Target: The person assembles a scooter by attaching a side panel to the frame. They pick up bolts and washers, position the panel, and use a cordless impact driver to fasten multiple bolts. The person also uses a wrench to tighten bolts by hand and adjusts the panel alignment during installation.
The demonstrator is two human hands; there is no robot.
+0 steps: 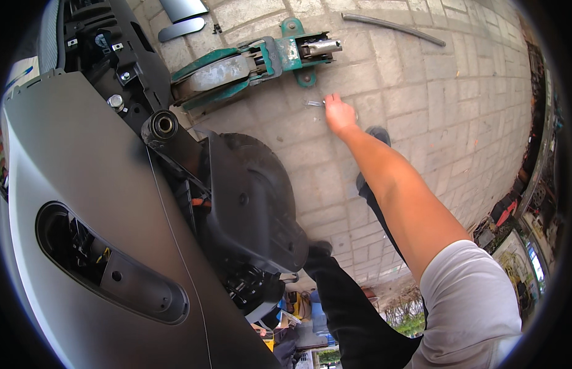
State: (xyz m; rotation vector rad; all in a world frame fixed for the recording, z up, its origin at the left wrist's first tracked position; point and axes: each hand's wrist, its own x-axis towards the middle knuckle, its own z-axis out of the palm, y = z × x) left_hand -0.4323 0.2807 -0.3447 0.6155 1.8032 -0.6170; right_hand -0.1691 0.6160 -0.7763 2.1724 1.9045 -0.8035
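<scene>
My right hand (340,115) reaches out low over the paving, with its fingers drawn together. At its fingertips is a small, thin, shiny metal piece (315,103), too small to name. I cannot tell whether the fingers grip it or only touch it. Just beyond the hand lies a worn green floor jack (261,64), its bare metal socket end (321,48) nearest the hand. My left hand is out of view.
A grey vehicle body panel (107,178) with a lamp-shaped opening fills the left. Beside it stands a wheel (261,166) partly behind a black cover (236,203). A metal pipe (393,29) and a flat grey piece (182,29) lie on the paving (409,104).
</scene>
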